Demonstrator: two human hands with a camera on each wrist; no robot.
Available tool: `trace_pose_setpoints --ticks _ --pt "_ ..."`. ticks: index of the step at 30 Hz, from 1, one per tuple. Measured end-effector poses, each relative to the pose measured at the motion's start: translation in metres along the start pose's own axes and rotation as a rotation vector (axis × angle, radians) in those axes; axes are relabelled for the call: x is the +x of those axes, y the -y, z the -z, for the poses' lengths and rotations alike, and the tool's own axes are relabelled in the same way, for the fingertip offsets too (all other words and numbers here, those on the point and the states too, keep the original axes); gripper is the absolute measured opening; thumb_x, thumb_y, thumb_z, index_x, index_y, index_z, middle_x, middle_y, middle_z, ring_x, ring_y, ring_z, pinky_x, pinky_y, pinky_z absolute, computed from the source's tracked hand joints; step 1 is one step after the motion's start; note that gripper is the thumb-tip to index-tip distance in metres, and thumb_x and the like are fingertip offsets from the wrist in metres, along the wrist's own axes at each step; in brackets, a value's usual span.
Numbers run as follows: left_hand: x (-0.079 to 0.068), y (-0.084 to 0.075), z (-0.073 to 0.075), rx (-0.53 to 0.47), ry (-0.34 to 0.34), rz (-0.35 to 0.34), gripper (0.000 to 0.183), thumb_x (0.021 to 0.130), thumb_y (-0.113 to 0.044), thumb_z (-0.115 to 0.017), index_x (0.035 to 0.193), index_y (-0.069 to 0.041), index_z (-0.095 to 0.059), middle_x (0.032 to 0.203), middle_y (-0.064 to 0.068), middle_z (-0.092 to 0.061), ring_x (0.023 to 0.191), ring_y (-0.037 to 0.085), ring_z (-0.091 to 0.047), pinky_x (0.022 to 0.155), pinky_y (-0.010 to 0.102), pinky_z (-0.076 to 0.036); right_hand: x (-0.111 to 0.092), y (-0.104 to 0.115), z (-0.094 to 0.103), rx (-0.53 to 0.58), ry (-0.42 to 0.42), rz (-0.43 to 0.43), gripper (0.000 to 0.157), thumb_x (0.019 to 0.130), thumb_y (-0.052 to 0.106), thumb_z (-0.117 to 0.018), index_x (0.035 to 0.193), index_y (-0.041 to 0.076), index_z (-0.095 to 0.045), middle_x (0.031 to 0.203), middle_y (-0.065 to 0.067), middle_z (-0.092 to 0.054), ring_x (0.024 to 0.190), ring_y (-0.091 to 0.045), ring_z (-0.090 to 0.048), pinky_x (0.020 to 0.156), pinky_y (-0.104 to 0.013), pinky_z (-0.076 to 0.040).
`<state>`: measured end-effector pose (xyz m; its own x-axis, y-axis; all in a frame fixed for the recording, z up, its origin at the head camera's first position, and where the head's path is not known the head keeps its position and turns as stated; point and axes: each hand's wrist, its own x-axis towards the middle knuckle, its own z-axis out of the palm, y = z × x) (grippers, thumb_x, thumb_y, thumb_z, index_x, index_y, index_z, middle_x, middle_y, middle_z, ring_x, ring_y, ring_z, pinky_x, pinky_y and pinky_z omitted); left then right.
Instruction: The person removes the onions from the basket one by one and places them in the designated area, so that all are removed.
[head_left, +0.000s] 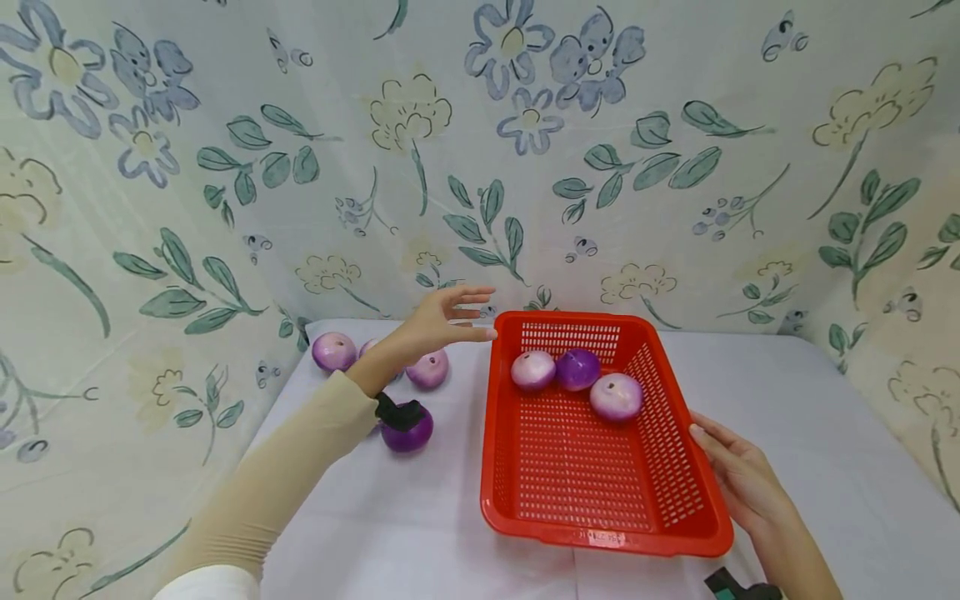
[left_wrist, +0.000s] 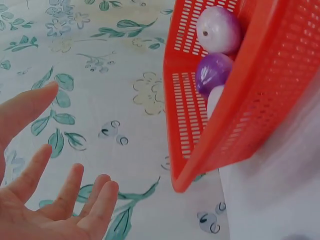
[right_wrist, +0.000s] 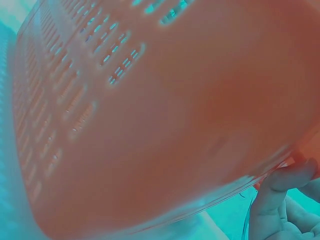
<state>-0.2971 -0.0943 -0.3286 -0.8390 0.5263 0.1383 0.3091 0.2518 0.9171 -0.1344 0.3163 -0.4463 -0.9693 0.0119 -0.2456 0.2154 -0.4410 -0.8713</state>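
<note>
A red perforated plastic basket [head_left: 570,533] holds three purple onions near its far end: a pale one [head_left: 533,370], a dark one [head_left: 577,369] and a larger pale one [head_left: 617,397]. My right hand [head_left: 744,477] grips the basket's right rim, its thumb curled over the edge in the right wrist view. Beside the far left corner of the basket, my left hand [head_left: 442,323] is raised with fingers spread and nothing between them. The left wrist view shows a gap between those fingers [left_wrist: 67,192] and the basket wall [left_wrist: 235,115].
More onions lie on the white-covered table left of the basket: one at the far left [head_left: 333,352], one behind the left wrist [head_left: 427,369], and a dark one [head_left: 407,430] nearer, partly hidden by the wrist strap. A floral cloth [head_left: 465,167] hangs behind the table.
</note>
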Motion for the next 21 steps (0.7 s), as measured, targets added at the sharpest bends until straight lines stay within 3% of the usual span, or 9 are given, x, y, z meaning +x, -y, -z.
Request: trace_pose_setpoints --ticks 7,13,21 --pt "0.033 -0.005 -0.051 -0.036 0.072 -0.001 0.066 0.083 -0.016 -0.083 0.142 -0.017 -0.055 0.144 0.010 -0.053 0.131 0.036 -0.049 0.102 0.046 -0.047 0.001 0.000 0.002 0.016 0.027 0.007 0.025 0.103 0.016 -0.056 0.107 0.030 -0.076 0.107 0.006 -0.072 0.093 -0.010 -0.068 0.081 -0.028 -0.058" --pt "0.057 -0.007 -0.102 0.022 0.140 0.010 0.071 0.080 -0.018 -0.086 0.143 -0.013 -0.054 0.143 0.010 -0.055 0.130 0.028 -0.051 0.104 0.044 -0.045 0.001 -0.001 0.004 0.023 0.048 0.021 0.027 0.104 0.015 -0.053 0.109 0.029 -0.076 0.108 0.005 -0.072 0.093 -0.010 -0.068 0.080 -0.028 -0.058" --pt "0.079 0.003 -0.157 0.042 0.189 0.085 0.071 0.078 -0.018 -0.087 0.142 -0.022 -0.056 0.147 0.003 -0.052 0.138 0.025 -0.043 0.110 0.043 -0.038 0.000 -0.003 0.004 0.039 0.079 0.041 0.029 0.105 0.013 -0.051 0.110 0.026 -0.076 0.108 0.003 -0.072 0.092 -0.011 -0.068 0.079 -0.028 -0.058"
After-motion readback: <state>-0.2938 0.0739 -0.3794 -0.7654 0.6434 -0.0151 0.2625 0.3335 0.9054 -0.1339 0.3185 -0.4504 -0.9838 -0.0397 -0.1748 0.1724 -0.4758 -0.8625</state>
